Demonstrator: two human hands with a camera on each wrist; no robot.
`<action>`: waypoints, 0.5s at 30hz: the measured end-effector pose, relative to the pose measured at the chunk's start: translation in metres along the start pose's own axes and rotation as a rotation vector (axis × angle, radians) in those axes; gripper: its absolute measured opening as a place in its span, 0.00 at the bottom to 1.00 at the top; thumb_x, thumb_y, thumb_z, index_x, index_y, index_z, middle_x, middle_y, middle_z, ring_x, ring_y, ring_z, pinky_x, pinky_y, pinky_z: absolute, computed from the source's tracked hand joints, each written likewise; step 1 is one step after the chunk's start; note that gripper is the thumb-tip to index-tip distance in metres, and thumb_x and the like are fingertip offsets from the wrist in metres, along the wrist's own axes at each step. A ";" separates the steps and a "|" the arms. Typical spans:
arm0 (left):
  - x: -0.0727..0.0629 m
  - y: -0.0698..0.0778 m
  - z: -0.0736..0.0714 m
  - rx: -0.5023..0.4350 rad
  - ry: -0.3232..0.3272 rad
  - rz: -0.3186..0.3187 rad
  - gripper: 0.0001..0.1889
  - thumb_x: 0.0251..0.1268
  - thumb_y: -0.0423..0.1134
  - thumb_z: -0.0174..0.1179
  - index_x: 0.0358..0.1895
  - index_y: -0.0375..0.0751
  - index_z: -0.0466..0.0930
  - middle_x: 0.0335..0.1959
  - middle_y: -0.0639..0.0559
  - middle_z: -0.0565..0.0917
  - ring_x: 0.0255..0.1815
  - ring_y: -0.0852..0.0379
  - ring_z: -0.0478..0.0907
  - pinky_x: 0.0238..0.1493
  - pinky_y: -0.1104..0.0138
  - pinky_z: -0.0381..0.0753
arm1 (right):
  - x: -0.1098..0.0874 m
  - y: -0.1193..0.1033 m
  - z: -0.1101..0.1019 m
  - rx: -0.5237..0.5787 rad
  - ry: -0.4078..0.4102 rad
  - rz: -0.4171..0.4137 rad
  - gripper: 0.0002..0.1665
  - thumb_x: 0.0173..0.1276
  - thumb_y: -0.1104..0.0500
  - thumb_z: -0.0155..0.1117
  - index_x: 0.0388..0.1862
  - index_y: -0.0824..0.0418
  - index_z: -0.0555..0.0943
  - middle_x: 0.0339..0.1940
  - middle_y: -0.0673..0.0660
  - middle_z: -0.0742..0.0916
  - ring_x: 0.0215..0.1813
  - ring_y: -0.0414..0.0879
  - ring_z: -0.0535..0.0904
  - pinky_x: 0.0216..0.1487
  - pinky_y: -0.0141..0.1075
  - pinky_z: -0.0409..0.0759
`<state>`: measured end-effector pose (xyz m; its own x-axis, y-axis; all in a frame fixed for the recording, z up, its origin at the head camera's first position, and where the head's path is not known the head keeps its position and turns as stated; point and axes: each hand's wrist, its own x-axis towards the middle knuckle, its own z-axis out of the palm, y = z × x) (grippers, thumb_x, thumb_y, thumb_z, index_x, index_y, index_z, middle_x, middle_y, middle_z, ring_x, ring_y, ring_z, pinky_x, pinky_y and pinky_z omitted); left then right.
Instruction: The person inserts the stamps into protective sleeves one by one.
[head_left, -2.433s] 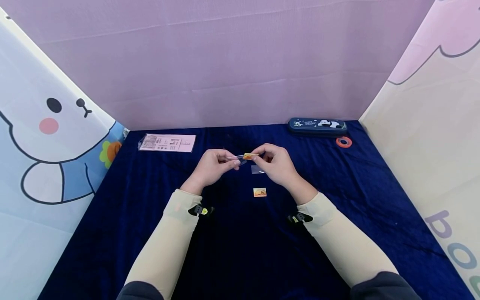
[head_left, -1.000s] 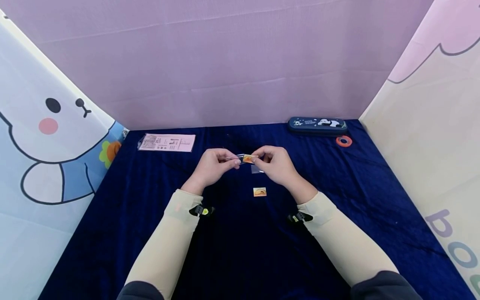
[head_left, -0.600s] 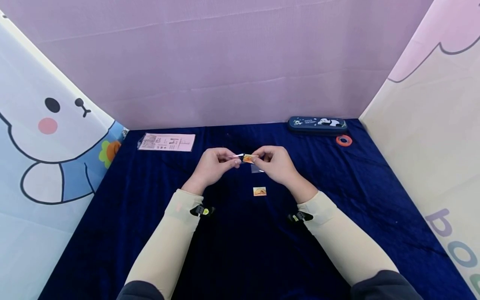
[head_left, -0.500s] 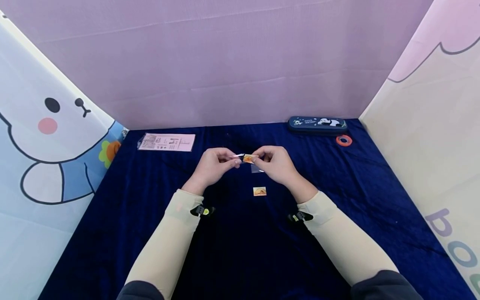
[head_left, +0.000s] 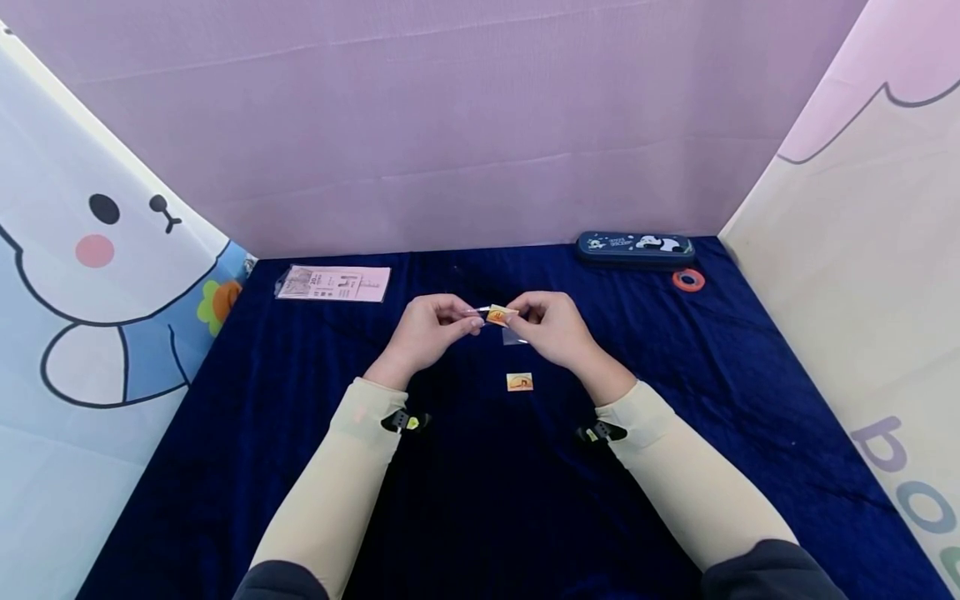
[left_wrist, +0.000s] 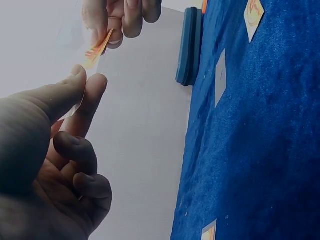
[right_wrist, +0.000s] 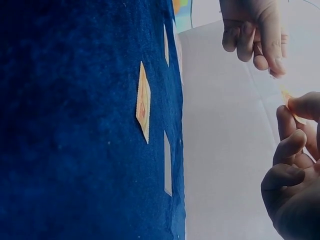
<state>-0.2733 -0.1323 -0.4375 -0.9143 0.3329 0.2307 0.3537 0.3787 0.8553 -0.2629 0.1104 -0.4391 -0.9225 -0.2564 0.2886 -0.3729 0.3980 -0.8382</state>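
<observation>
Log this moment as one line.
left fingers: pinch clear plastic | right fingers: pinch postage stamp | second stamp: on blue cloth

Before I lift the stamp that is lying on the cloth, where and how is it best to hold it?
Probably pinch the stamp by its short left and right edges, coming low from the near side: it is thin and lies flat on the blue cloth, with a clear plastic piece on its far side.

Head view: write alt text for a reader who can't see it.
The right hand pinches a small orange stamp next to clear film held by the left hand, above a dark blue cloth. A second stamp lies nearer the viewer; a pink sheet sits far left, a panda case and red ring far right.
</observation>
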 end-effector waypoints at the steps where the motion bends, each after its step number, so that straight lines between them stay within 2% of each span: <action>1: 0.000 0.000 0.000 0.000 0.000 0.000 0.03 0.67 0.39 0.73 0.38 0.45 0.90 0.31 0.56 0.90 0.39 0.44 0.89 0.40 0.63 0.84 | 0.000 0.000 0.000 0.002 -0.001 0.000 0.03 0.72 0.59 0.73 0.40 0.56 0.90 0.26 0.52 0.85 0.22 0.49 0.74 0.20 0.35 0.69; 9: 0.000 -0.001 0.000 -0.015 -0.007 -0.002 0.03 0.68 0.38 0.73 0.38 0.44 0.90 0.30 0.55 0.90 0.39 0.43 0.89 0.40 0.62 0.85 | -0.001 0.001 0.000 0.012 0.001 -0.015 0.02 0.72 0.59 0.73 0.41 0.56 0.90 0.28 0.52 0.85 0.23 0.49 0.74 0.20 0.35 0.69; 15: -0.001 0.000 -0.001 -0.007 -0.011 -0.012 0.02 0.68 0.39 0.73 0.38 0.46 0.90 0.30 0.56 0.90 0.38 0.48 0.89 0.42 0.59 0.85 | 0.000 0.002 0.000 0.009 -0.003 -0.020 0.02 0.72 0.59 0.73 0.41 0.53 0.90 0.29 0.51 0.85 0.23 0.49 0.74 0.20 0.36 0.69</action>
<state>-0.2727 -0.1331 -0.4374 -0.9162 0.3381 0.2151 0.3412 0.3768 0.8612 -0.2633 0.1110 -0.4408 -0.9146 -0.2668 0.3040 -0.3903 0.3848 -0.8365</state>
